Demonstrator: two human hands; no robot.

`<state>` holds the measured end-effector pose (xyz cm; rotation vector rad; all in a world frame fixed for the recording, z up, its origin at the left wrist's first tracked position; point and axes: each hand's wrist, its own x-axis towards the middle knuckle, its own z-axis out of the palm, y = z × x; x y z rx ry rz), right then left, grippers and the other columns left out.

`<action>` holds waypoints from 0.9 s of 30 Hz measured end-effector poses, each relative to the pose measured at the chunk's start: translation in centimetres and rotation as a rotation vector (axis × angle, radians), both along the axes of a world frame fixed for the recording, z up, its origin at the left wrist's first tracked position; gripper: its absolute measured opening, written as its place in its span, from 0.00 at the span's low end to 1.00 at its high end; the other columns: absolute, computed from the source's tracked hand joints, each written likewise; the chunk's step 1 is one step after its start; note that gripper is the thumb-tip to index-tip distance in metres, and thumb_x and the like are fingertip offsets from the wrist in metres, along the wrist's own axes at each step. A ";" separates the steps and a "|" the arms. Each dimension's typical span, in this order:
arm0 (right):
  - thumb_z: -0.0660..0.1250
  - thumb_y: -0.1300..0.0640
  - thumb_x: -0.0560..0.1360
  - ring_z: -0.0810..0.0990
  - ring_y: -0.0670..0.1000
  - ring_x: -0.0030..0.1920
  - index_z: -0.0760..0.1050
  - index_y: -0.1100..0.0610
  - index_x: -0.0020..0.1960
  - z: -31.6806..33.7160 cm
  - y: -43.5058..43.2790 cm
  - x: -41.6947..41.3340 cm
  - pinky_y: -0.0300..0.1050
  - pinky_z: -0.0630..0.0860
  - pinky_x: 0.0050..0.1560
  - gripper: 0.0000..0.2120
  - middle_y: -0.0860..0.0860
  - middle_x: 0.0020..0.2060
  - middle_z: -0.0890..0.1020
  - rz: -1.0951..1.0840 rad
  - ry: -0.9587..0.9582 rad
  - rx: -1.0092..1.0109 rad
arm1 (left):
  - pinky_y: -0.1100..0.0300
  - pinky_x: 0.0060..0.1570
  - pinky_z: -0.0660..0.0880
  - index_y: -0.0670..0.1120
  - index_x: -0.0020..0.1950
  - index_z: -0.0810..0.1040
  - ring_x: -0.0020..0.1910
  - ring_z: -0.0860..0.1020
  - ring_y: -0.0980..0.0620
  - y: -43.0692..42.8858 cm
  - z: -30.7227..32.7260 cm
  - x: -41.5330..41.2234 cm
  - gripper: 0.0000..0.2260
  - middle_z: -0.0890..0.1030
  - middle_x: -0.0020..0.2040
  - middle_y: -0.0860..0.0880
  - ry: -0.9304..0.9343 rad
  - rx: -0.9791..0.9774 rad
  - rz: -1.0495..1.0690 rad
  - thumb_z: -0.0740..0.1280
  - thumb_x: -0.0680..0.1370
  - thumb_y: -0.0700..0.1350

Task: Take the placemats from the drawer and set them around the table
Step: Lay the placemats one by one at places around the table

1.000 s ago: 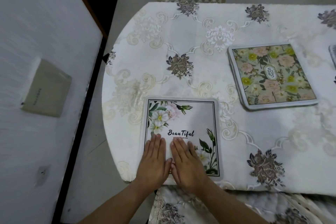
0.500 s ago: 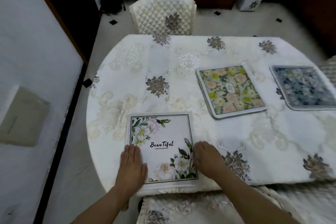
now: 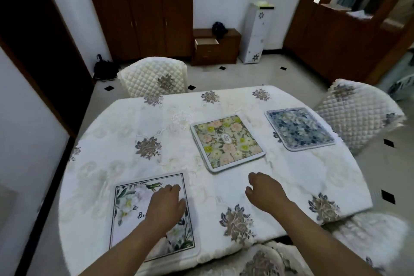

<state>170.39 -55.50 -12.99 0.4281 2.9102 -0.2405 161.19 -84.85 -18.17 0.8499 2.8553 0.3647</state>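
Three placemats lie on the table, which has a white embroidered cloth. The white floral placemat with black lettering is at the near left edge. My left hand hovers over it with fingers curled, holding nothing. A green and pink floral placemat lies in the middle. A blue floral placemat sits at the right, by a chair. My right hand is over bare cloth just below the green placemat, fingers loosely curled and empty. An open drawer shows in a small wooden cabinet at the back.
Quilted white chairs stand at the far side, at the right and at the near edge. A white wall runs along the left. A brown cupboard and a white floral box stand at the back wall.
Both hands lifted off the white placemat; my right hand moved right over bare cloth, my left rose with fingers curled. The view tilted up, showing the blue placemat and the room.
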 end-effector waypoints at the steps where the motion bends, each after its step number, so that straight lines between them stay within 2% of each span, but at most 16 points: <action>1: 0.58 0.49 0.77 0.75 0.54 0.43 0.70 0.56 0.50 0.2 1.6 0.6 0.46 0.70 0.39 0.10 0.51 0.42 0.73 -0.004 0.013 -0.008 | 0.55 0.38 0.71 0.43 0.56 0.78 0.42 0.79 0.44 1.7 0.2 0.6 0.15 0.80 0.45 0.45 -0.007 0.001 0.023 0.62 0.76 0.52; 3: 0.59 0.49 0.77 0.76 0.54 0.45 0.71 0.56 0.51 0.4 5.1 1.7 0.47 0.73 0.42 0.11 0.51 0.44 0.76 -0.001 0.032 -0.012 | 0.54 0.46 0.71 0.45 0.62 0.74 0.50 0.78 0.44 5.3 0.0 1.9 0.17 0.79 0.52 0.45 -0.036 -0.030 0.076 0.60 0.78 0.53; 7: 0.59 0.49 0.77 0.77 0.54 0.49 0.71 0.56 0.53 0.6 12.1 3.6 0.48 0.75 0.46 0.12 0.52 0.47 0.77 0.038 0.022 -0.025 | 0.54 0.46 0.71 0.46 0.65 0.73 0.51 0.77 0.45 12.1 -0.6 4.8 0.18 0.78 0.53 0.46 -0.090 -0.057 0.146 0.60 0.79 0.53; 14: 0.59 0.50 0.77 0.77 0.55 0.48 0.67 0.55 0.48 0.7 19.3 3.3 0.46 0.67 0.40 0.08 0.50 0.42 0.70 0.169 0.021 -0.020 | 0.52 0.52 0.72 0.45 0.69 0.68 0.58 0.74 0.43 18.5 0.2 5.6 0.21 0.75 0.60 0.44 -0.121 -0.082 0.304 0.60 0.79 0.54; 21: 0.58 0.49 0.77 0.76 0.55 0.49 0.64 0.54 0.47 0.1 20.3 -0.6 0.45 0.67 0.41 0.08 0.49 0.42 0.69 0.216 0.017 -0.021 | 0.52 0.45 0.71 0.43 0.60 0.72 0.51 0.75 0.42 19.6 1.0 0.8 0.16 0.76 0.53 0.43 -0.036 -0.147 0.393 0.62 0.77 0.51; 25: 0.58 0.50 0.77 0.76 0.55 0.50 0.65 0.54 0.47 -0.6 20.0 -2.5 0.45 0.66 0.41 0.07 0.49 0.41 0.68 0.204 -0.021 -0.016 | 0.53 0.38 0.70 0.41 0.50 0.74 0.43 0.76 0.40 20.0 -1.3 -2.7 0.12 0.77 0.44 0.41 -0.023 -0.149 0.366 0.68 0.73 0.47; 27: 0.58 0.50 0.78 0.76 0.56 0.50 0.64 0.54 0.47 -0.9 19.9 -3.4 0.46 0.66 0.42 0.07 0.51 0.42 0.69 0.189 -0.045 -0.009 | 0.52 0.39 0.72 0.40 0.50 0.75 0.43 0.77 0.39 20.4 -2.6 -4.4 0.12 0.77 0.44 0.41 -0.063 -0.134 0.379 0.68 0.73 0.48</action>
